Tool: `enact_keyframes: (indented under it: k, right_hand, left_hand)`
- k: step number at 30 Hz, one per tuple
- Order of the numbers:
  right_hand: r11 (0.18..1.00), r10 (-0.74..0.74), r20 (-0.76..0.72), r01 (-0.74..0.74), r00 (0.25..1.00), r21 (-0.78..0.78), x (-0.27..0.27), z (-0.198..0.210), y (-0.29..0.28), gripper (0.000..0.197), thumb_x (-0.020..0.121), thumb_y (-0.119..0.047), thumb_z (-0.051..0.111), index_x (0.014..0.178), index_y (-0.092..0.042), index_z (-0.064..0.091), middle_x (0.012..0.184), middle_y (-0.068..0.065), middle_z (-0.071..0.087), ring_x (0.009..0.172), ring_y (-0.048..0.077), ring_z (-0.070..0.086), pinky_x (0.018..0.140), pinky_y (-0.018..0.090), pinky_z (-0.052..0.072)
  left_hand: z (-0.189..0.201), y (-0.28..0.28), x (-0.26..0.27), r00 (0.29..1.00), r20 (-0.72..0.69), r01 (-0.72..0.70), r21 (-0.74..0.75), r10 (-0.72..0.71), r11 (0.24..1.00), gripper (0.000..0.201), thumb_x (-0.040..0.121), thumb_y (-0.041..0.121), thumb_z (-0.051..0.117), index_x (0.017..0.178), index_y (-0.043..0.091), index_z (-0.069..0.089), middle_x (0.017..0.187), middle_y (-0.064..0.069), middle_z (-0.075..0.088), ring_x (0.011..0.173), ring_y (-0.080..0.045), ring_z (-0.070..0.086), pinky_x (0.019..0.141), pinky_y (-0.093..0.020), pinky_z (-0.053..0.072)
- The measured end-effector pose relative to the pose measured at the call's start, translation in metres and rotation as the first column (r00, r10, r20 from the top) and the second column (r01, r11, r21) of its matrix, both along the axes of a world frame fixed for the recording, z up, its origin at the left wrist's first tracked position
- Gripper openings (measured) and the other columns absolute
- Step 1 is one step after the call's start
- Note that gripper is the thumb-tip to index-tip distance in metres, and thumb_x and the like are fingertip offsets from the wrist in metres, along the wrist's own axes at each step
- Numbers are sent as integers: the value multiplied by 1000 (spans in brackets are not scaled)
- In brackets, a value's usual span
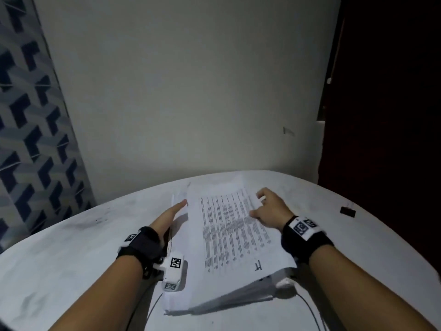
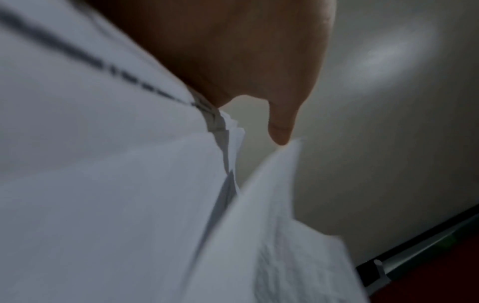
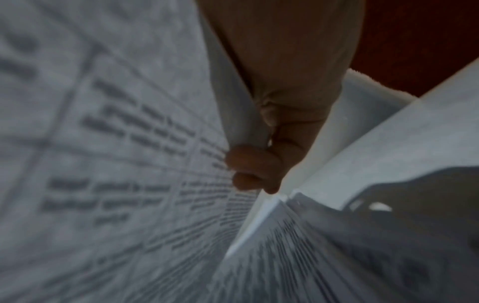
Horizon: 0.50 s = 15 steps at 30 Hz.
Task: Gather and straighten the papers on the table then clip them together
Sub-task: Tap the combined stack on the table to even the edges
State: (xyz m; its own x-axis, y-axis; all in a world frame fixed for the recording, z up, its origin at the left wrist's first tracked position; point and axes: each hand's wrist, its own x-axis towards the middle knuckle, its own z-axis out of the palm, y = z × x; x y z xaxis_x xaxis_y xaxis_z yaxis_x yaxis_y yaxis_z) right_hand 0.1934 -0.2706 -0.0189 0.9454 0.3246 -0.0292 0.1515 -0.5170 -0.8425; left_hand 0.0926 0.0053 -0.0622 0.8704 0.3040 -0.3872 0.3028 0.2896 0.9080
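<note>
A stack of printed papers [image 1: 229,235] lies on the white round table [image 1: 71,247], with its right side lifted. My left hand [image 1: 175,210] lies with straight fingers along the stack's left edge, touching it. In the left wrist view, the left hand [image 2: 233,51] hangs over loosely fanned papers [image 2: 103,184]. My right hand [image 1: 265,204] grips the right edge of the top sheets, thumb on top. The right wrist view shows the right hand [image 3: 272,153] with fingers curled round the papers [image 3: 116,164]. A black binder clip [image 1: 348,211] lies on the table, far to the right of both hands.
A pale wall stands right behind the table. A dark red door [image 1: 381,91] is at the right and a patterned curtain [image 1: 28,115] at the left. Thin cables [image 1: 307,306] trail across the table near its front edge.
</note>
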Motion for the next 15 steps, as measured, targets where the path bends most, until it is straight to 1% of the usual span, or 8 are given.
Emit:
enact_keyframes:
  k: [1, 3, 4, 6, 9, 11, 13, 15]
  right_hand:
    - [999, -1, -18, 1, 1000, -32, 0, -8, 10, 37, 87, -5, 76, 110, -16, 50, 118, 8, 51, 60, 22, 56, 51, 28, 46]
    - [997, -5, -35, 2, 999, -80, -1, -20, 24, 38, 86, -8, 79, 109, -16, 50, 116, 8, 57, 69, 26, 60, 60, 33, 53]
    - [993, -8, -35, 4, 999, -115, 0, -25, 28, 39, 84, -13, 81, 108, -17, 50, 114, 7, 59, 75, 26, 63, 67, 35, 57]
    - [977, -25, -12, 22, 1000, -210, -1, -27, 28, 44, 79, -29, 86, 106, -21, 52, 107, 2, 61, 88, 24, 68, 80, 39, 61]
    - [959, -88, 27, 92, 996, -267, 3, -22, 17, 66, 67, -48, 89, 118, -24, 55, 123, 1, 61, 103, 21, 64, 88, 34, 56]
    - [996, -89, -145, 85, 985, -33, 11, -22, 6, 89, 70, -34, 93, 142, -16, 44, 148, 6, 46, 101, 23, 63, 80, 25, 59]
    - [936, 87, -407, 65, 909, 347, 15, -21, -4, 103, 67, -11, 95, 151, -8, 35, 154, 9, 40, 89, 28, 71, 69, 22, 61]
    - [855, 275, -421, -20, 865, 519, 24, -19, -15, 98, 63, -8, 96, 147, -2, 46, 143, 17, 59, 109, 35, 72, 92, 38, 60]
  left_hand:
    - [-1, 2, -2, 1000, -18, 14, 30, -13, 999, 65, 79, 57, 78, 132, 24, 64, 127, 4, 73, 99, -3, 66, 84, -12, 46]
    - [-4, 1, -4, 994, -58, 96, 119, -90, 988, 48, 83, 42, 81, 121, 17, 69, 113, 1, 79, 58, -2, 50, 64, -10, 44]
    - [-8, 0, -2, 993, -61, 106, 174, -97, 979, 42, 81, 28, 85, 115, 9, 71, 106, -4, 80, 56, -4, 51, 67, -13, 46]
    - [-11, -3, 0, 999, -20, 38, 256, -35, 966, 31, 73, -7, 84, 101, -2, 71, 96, -13, 80, 77, -18, 73, 77, -26, 56]
    - [-6, -13, 0, 994, 98, -56, 187, 38, 981, 48, 73, -33, 63, 111, -4, 66, 110, -23, 74, 98, -35, 72, 76, -36, 60]
    - [4, -18, -1, 980, 189, -80, 111, 58, 991, 53, 75, -37, 54, 115, -4, 63, 112, -21, 74, 100, -35, 70, 71, -34, 60]
    - [20, -21, -2, 964, 264, -79, 154, 36, 985, 49, 77, -33, 58, 114, -2, 65, 107, -18, 76, 100, -35, 71, 73, -36, 60]
    - [42, -22, -2, 947, 320, -81, 258, -6, 963, 42, 76, -27, 66, 108, 0, 68, 98, -14, 79, 94, -34, 74, 74, -39, 60]
